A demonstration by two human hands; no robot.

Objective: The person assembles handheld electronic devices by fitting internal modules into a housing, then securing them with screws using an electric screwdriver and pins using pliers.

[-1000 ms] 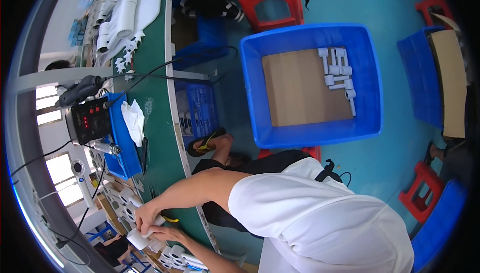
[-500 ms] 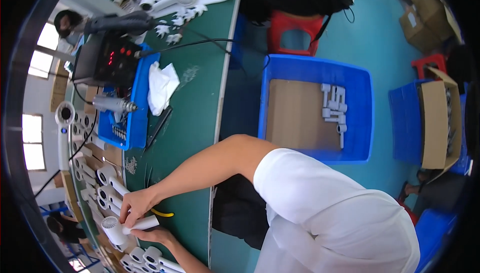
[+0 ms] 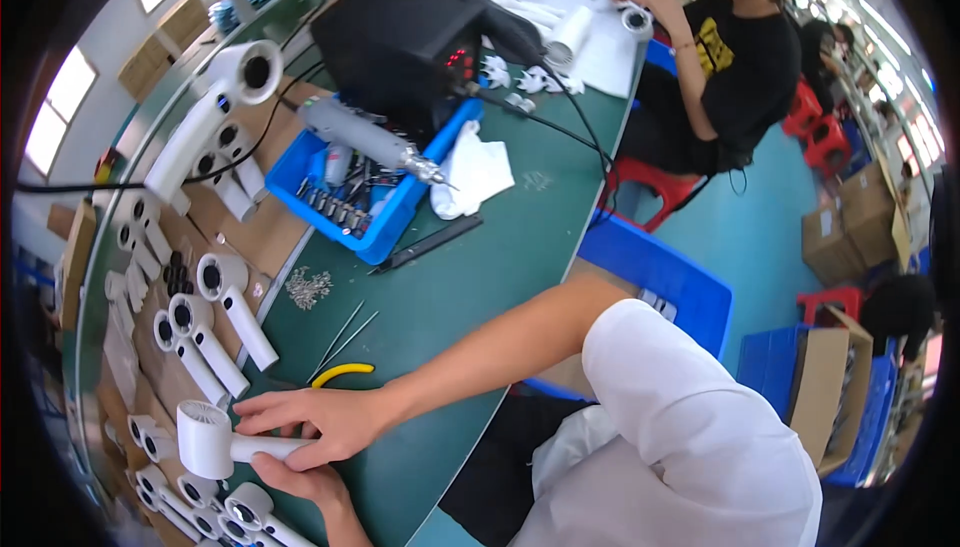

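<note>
Fingers partly curled, your right hand [image 3: 325, 423] and left hand [image 3: 308, 484] grip one white blower [image 3: 206, 443], seemingly mid-work, with similar units [image 3: 246, 323] nearby, finished or not unclear.

right hand [image 3: 335, 422] and left hand [image 3: 305, 482] hold a white round-headed device [image 3: 214, 443].

A: What's the wearer got on?
B: White top [image 3: 735, 467], plain. Right sleeve [image 3: 660, 362] short, loose, creased, hem above the elbow.
A: Arms and below?
B: Right hand [image 3: 330, 424], left hand [image 3: 308, 484] both bare. Black cloth [image 3: 490, 462] at the lap, partly covered.
</note>
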